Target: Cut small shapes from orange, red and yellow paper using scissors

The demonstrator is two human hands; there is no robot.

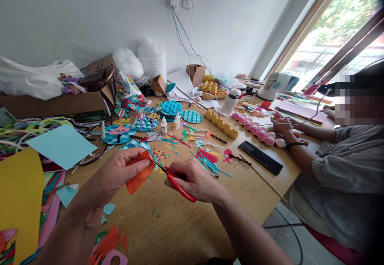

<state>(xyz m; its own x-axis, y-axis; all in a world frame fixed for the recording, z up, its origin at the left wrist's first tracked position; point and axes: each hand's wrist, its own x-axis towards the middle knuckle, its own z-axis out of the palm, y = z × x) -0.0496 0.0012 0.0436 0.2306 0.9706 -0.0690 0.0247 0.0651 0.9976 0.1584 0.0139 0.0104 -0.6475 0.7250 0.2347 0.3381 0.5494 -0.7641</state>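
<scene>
An orange piece of paper (135, 183) with faint drawn lines is pinched between the thumb and fingers of my left hand (124, 167). My right hand (196, 181) is closed round the handles of red-handled scissors (183, 191). The scissors' dark blades point left and meet the paper's right edge near my left thumb; how far apart they are is hard to make out. Small coloured paper bits (160, 157) lie just beyond the blades. Blue paper strips (210, 163) and a red paper fish on a dark twisted stem (229, 155) lie beyond my right hand.
Light-blue paper (61, 147) and yellow paper (21, 201) lie at left, orange scraps (106, 247) in front. Two small white bottles (163, 125) stand mid-table among blue decorated discs (192, 116). At right are a black phone (261, 157), a wooden stick (264, 179) and a co-worker's hands (282, 125).
</scene>
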